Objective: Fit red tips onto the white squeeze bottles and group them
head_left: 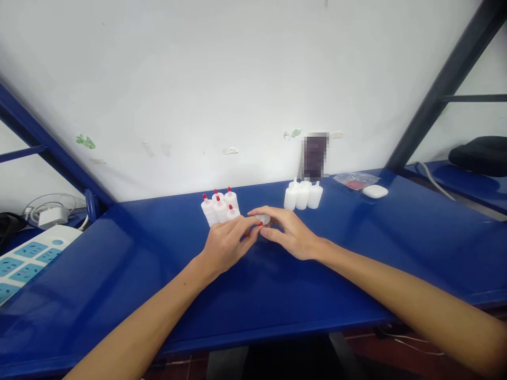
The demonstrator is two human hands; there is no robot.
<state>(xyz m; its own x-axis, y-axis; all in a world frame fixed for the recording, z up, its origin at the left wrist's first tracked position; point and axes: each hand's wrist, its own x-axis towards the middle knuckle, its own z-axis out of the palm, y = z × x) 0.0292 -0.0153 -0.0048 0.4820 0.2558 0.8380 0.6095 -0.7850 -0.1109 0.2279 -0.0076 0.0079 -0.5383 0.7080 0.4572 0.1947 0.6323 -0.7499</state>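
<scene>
Blue tabletop (277, 295) below white bottle (263, 217), partly hidden, head view. Right hand (291, 232), fingers curved, grips bottle from its right; left hand (226, 240), palm down, pinches red cap (260, 224) at bottle's near side. Red-tipped bottles (220, 212) left of it.

Behind the glossy blue table (277, 295) rises a white wall (222, 79) with pale scuffs (230, 151) and green scraps (85, 141). Slanting posts, blue (59, 154) and dark (449, 84), flank the table's back corners; reddish floor (364, 345) shows beneath it.
</scene>
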